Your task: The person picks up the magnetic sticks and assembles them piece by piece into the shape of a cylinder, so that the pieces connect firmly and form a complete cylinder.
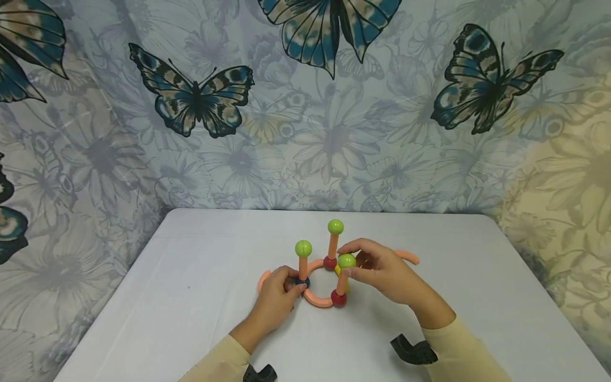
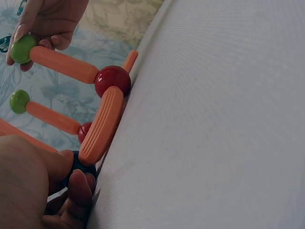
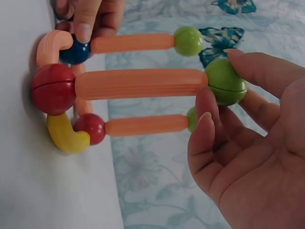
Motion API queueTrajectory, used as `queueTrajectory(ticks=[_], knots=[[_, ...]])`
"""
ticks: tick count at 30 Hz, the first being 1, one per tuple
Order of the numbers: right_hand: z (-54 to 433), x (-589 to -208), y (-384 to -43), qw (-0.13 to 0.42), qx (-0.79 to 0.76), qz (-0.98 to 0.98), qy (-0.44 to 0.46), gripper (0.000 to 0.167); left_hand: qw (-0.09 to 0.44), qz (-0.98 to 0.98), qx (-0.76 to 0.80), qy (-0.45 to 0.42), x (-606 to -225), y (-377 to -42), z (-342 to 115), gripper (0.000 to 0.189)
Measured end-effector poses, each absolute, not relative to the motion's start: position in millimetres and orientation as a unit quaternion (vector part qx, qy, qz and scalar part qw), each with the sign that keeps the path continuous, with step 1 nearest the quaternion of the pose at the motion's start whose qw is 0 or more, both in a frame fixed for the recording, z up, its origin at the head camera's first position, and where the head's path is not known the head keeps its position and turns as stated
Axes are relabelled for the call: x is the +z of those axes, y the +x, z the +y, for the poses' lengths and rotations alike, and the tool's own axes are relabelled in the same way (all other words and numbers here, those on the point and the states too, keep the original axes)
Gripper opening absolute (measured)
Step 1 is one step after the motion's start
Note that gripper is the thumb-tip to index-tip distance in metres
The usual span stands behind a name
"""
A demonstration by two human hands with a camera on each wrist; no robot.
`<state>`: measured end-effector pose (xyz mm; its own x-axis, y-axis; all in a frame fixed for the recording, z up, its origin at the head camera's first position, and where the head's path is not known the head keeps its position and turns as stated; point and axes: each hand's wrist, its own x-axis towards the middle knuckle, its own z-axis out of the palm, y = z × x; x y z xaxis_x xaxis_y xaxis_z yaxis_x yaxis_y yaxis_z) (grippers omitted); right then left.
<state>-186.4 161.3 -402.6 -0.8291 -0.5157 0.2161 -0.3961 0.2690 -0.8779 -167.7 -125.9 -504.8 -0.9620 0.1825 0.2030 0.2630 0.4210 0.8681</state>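
A small toy frame stands on the white table. Curved orange rods point(image 1: 317, 301) and a yellow curved piece point(image 3: 69, 136) join two red balls point(image 3: 53, 88) and a dark blue ball point(image 3: 75, 51) into a ring. From each of these balls an orange rod point(image 3: 140, 83) rises, topped by a green ball. At the left side of the ring, my left hand point(image 1: 276, 294) pinches the blue ball between thumb and fingers. My right hand point(image 1: 389, 273) holds the nearest green ball point(image 3: 226, 83) with its fingertips, atop the near right rod.
A curved orange piece point(image 1: 408, 257) lies on the table point(image 1: 191, 318) beyond my right hand. Another orange piece point(image 1: 263, 280) shows partly behind my left hand. Black wrist mounts point(image 1: 414, 350) hang at both sleeves. A butterfly-patterned wall covering point(image 1: 334, 159) stands behind the table's far edge.
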Motion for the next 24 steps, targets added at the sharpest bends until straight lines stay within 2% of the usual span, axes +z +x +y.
queueTrajectory(ticks=[8,18,24], knots=[[162,-404,-188,0.060,-0.529,0.796,-0.289,0.033,0.037,-0.843,-0.520,-0.133,-505,-168,-126,0.017],[169,-404,-184,0.070,-0.531,0.799,-0.273,0.043,0.029,-0.846,-0.517,-0.126,-504,-168,-125,0.017],[182,-422,-180,0.090,-0.550,0.787,-0.264,0.044,0.028,-0.847,-0.516,-0.124,-503,-168,-125,0.018]])
